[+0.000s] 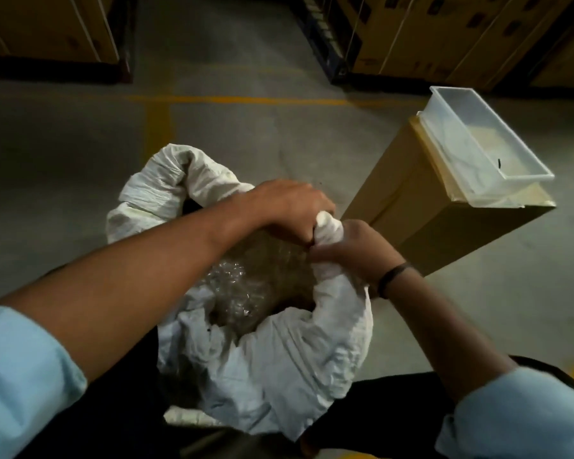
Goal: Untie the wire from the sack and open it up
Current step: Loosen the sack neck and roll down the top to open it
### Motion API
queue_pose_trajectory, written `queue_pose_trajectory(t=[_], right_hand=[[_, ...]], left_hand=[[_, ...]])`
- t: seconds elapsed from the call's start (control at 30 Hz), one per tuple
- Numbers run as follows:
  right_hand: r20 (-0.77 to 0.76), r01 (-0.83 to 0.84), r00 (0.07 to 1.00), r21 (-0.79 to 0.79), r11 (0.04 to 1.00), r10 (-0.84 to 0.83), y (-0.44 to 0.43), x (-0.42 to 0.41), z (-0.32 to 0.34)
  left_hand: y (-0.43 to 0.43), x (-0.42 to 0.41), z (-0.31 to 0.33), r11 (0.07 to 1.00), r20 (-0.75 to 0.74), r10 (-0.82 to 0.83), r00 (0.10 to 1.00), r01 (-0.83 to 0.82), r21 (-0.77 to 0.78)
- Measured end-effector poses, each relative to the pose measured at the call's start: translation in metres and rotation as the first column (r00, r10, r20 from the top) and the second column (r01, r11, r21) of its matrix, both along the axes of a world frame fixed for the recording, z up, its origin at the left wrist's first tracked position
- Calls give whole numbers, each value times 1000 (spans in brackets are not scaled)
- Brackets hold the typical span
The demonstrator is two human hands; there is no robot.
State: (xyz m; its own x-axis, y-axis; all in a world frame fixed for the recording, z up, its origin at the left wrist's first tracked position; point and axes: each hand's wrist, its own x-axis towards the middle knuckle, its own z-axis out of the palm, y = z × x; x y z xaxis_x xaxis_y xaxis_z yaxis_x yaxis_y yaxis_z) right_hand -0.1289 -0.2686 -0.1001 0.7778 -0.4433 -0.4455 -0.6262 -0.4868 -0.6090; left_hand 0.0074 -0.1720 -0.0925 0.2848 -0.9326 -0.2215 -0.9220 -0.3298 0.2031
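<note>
over the sack (279, 359), both hands (292, 210) clench its bunched rim.

White woven sack (279, 369), upright on floor, mouth open.

- One view only is given, taken from a camera worn on the person's head.
- The scene is looked at forward and steeply downward, over both forearms onto the sack (272, 352) held close below.
- A wide angle is shown: the concrete floor (232, 134) is seen beyond, with stacked cartons (478, 38) bent along the upper edge.
- No second view is offered, so nothing is shared.
</note>
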Motion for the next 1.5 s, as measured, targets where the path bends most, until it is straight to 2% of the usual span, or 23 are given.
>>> queue_pose_trajectory(t=[0.07,0.1,0.2,0.3,0.37,0.43,0.5,0.57,0.6,0.67,0.73,0.8,0.83,0.87,0.93,1.0,1.13,1.2,1.3,1.33,1.4,1.43,1.5], right_hand=[[-54,-47,998,-412,910,27,15,-6,-10],[-69,-67,997,-498,864,37,19,-10,-17],[-34,-43,999,-476,878,30,25,-11,-31],[76,144,988,-128,981,-135,17,-4,-32],[71,277,953,189,942,-294,7,-6,-27],[-8,333,918,561,758,-397,-2,-13,-18],[-50,271,913,816,511,-404,-16,-21,-5],[-19,181,924,901,394,-382,-28,-28,5],[-5,168,929,897,410,-371,-32,-31,8],[-13,200,934,849,489,-358,-32,-34,9],[-45,268,938,724,635,-344,-28,-30,7],[13,291,949,345,892,-314,-28,-27,2],[56,278,958,77,958,-282,-24,-28,-1],[123,268,960,-156,951,-250,-16,-32,-5],[240,207,964,-409,889,-114,10,-41,-17],[259,115,965,-531,840,32,31,-44,-33],[213,-5,962,-610,792,170,24,-39,-43],[231,13,965,-507,862,122,14,-37,-40],[268,195,946,-27,980,-181,-7,-37,-34],[229,275,920,204,940,-318,-13,-38,-34],[101,342,850,640,688,-517,-24,-41,-37],[64,328,830,748,577,-555,-26,-43,-40],[72,334,825,738,586,-560,-27,-40,-40]], left_hand=[[-4,14,-5,988,-206,90,974,-61,141],[-5,19,-5,977,-268,138,954,-86,197],[-8,27,-2,951,-352,223,909,-124,283],[-18,28,-1,959,-335,177,925,-85,272],[-24,23,2,980,-260,86,962,-34,198],[-25,9,12,994,-63,-4,998,11,112],[-27,-10,16,993,196,-111,974,117,-22],[-33,-30,11,955,261,-225,939,265,-130],[-36,-39,7,942,256,-248,934,294,-160],[-41,-47,1,945,252,-234,939,281,-166],[-44,-44,0,966,198,-201,959,228,-123],[-50,-39,0,984,171,-111,979,133,-117],[-53,-37,0,990,159,-50,986,69,-119],[-56,-36,-2,994,108,8,994,4,-106],[-61,-28,-7,997,-101,63,993,-58,58],[-62,-13,-15,970,-328,96,940,-14,243],[-56,0,-22,952,-499,128,857,35,304],[-56,3,-25,942,-447,83,891,76,326],[-58,-10,-28,943,-181,-53,982,109,316],[-57,-19,-31,960,-11,-109,994,108,258],[-55,-33,-39,988,205,-145,968,128,90],[-54,-37,-43,992,222,-127,967,125,25],[-55,-40,-47,996,193,-64,979,75,-52]])
